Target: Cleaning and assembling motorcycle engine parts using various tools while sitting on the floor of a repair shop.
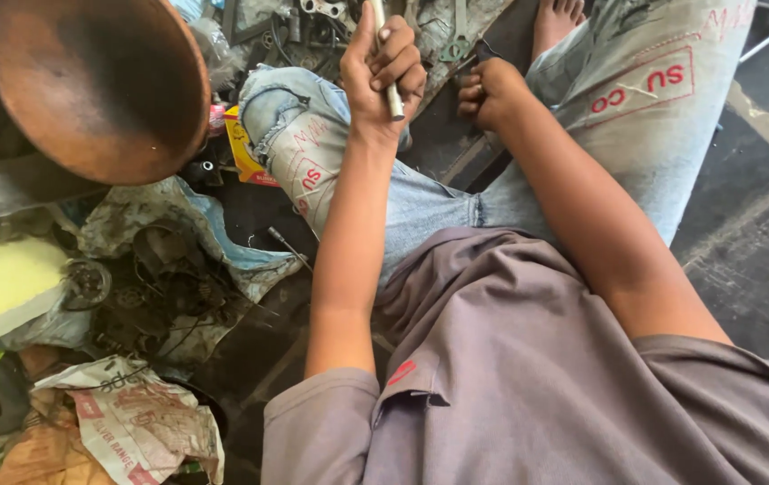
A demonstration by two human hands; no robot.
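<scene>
- Left hand (386, 67): fingers curled fully round a slim pale metal rod (387, 72), thumb along its side; the rod stands nearly upright, its lower end showing below the fist and its upper end running out of the top edge of the view.
- Right hand (488, 90): fingers folded into a loose fist, low between the knees, just beside a small dark part (483, 49) at the fingertips; whether it grips that part cannot be told.
- The two hands lie near each other, not touching, above the person's lap in pale torn jeans (313, 144).
- Beyond the hands: a clutter of greasy metal parts (313, 27) on the dark floor (762, 260).
- Left of the knee: a yellow carton (243, 148), a large rust-brown round disc (97, 81), crumpled newspaper (133, 418).
</scene>
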